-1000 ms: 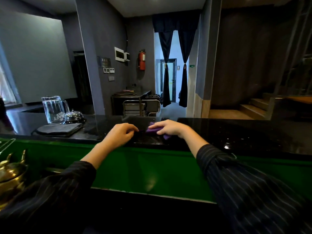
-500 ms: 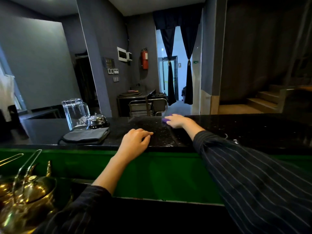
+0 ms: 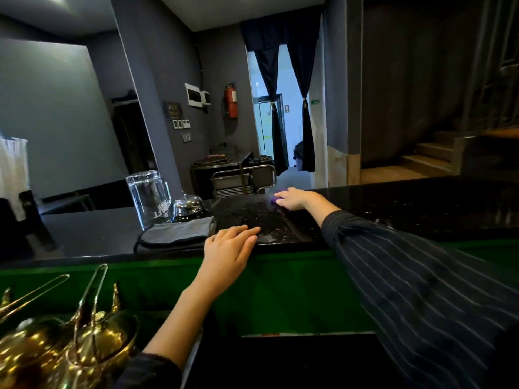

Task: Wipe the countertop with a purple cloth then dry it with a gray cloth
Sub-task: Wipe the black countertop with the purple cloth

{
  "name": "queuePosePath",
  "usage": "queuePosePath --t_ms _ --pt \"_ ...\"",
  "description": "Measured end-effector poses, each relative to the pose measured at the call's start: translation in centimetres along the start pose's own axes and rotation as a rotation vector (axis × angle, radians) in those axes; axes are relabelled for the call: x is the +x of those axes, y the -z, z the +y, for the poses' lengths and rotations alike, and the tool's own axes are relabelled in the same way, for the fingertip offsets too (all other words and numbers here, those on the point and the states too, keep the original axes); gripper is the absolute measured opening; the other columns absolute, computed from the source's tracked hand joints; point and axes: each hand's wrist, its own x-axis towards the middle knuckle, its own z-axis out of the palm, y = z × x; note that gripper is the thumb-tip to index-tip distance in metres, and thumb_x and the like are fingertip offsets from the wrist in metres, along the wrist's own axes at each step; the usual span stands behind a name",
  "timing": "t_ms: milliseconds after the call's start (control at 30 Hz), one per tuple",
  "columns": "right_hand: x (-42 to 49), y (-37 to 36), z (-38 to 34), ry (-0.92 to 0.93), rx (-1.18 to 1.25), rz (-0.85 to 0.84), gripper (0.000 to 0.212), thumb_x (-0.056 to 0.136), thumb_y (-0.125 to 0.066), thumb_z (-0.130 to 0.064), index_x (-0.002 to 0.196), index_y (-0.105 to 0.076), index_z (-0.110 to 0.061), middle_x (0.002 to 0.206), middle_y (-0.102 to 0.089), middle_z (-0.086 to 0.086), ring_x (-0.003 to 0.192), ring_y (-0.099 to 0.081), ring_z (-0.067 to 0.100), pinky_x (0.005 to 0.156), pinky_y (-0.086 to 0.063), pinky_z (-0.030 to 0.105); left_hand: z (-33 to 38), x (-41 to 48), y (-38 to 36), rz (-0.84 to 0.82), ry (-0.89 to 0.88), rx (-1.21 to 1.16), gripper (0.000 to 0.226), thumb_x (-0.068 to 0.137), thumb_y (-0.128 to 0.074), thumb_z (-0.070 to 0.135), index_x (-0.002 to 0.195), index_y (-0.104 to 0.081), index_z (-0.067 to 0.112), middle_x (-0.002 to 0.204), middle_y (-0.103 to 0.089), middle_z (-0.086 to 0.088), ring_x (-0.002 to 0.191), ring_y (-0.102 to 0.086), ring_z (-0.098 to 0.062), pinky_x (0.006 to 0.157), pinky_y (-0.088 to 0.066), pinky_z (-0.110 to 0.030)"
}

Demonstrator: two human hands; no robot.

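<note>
My right hand presses the purple cloth flat near the far edge of the black speckled countertop; only a sliver of purple shows past my fingers. My left hand rests palm down on the counter's near edge, fingers together, holding nothing. Just left of that hand the folded gray cloth lies flat. A wet, shiny patch on the stone stretches between my two hands.
A glass pitcher and a chrome call bell stand behind the gray cloth. Below the counter runs a green front panel. A brass kettle with wire handles sits at the lower left.
My right hand has pushed the purple cloth away from me, from the near part of the counter to its far edge. My left hand shifted slightly toward the gray cloth.
</note>
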Motion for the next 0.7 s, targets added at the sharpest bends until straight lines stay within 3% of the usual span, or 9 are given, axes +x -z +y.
queuePosePath --t_ms 100,200,400,500,600,667,700 --pt "2.6 -1.3 -2.8 0.06 -0.087 0.012 0.054 0.1 -0.024 -0.045 0.151 -0.026 -0.03 0.162 -0.018 0.004 0.149 -0.017 0.027 0.119 -0.015 0.052 -0.2 0.4 0.5 -0.07 0.008 -0.072 0.061 0.085 -0.019 0.059 0.133 -0.051 0.037 0.139 -0.049 0.007 0.128 -0.044 -0.017 0.104 -0.029 -0.035" --pt "0.4 -1.8 -6.8 0.228 -0.066 -0.066 0.047 0.104 -0.028 -0.029 0.151 -0.03 -0.021 0.16 -0.024 0.007 0.148 -0.021 0.026 0.121 -0.014 0.04 0.0 0.5 0.8 -0.056 0.063 -0.161 0.039 0.095 -0.044 0.04 0.129 -0.052 0.022 0.133 -0.05 0.0 0.126 -0.044 -0.021 0.103 -0.03 -0.036" --pt "-7.6 -1.4 -7.1 0.461 0.174 -0.204 0.044 0.1 -0.044 -0.011 0.144 -0.044 -0.015 0.156 -0.034 0.003 0.141 -0.033 0.019 0.117 -0.026 0.035 0.4 0.2 0.9 0.068 0.116 -0.257 0.065 0.087 -0.061 0.035 0.139 -0.033 0.009 0.144 -0.032 -0.014 0.135 -0.032 -0.03 0.108 -0.032 -0.043" --pt "-11.6 -0.1 -3.4 0.421 0.294 -0.206 0.044 0.096 -0.05 -0.007 0.138 -0.054 -0.019 0.156 -0.033 -0.005 0.138 -0.031 0.005 0.111 -0.023 0.022 0.7 0.0 1.1 0.021 0.104 -0.281 0.086 0.086 -0.062 0.039 0.151 -0.01 0.015 0.157 -0.014 -0.014 0.146 -0.016 -0.029 0.116 -0.024 -0.046" --pt "-12.5 0.5 0.2 0.26 0.296 -0.089 0.043 0.098 -0.046 -0.008 0.138 -0.054 -0.022 0.157 -0.032 -0.002 0.14 -0.035 0.021 0.109 -0.029 0.03 1.4 -0.3 0.9 -0.066 0.075 -0.168 0.096 0.086 -0.058 0.047 0.151 0.008 0.026 0.162 -0.003 -0.003 0.148 -0.013 -0.022 0.115 -0.019 -0.047" --pt "-11.5 -0.1 0.2 0.132 0.158 -0.007 0.043 0.101 -0.04 -0.017 0.142 -0.046 -0.027 0.157 -0.03 0.001 0.139 -0.037 0.028 0.11 -0.035 0.038 1.6 -0.3 0.8 -0.082 0.092 -0.168 0.096 0.086 -0.056 0.049 0.15 0.013 0.029 0.162 0.0 0.0 0.148 -0.013 -0.02 0.114 -0.017 -0.046" --pt "-11.1 -0.6 -0.5 0.089 0.084 0.017 0.044 0.101 -0.036 -0.027 0.144 -0.043 -0.033 0.158 -0.028 0.001 0.142 -0.033 0.028 0.113 -0.031 0.044 1.7 -0.2 0.9 -0.093 0.102 -0.179 0.097 0.087 -0.056 0.049 0.149 0.016 0.029 0.162 0.001 0.001 0.148 -0.012 -0.02 0.114 -0.017 -0.046"
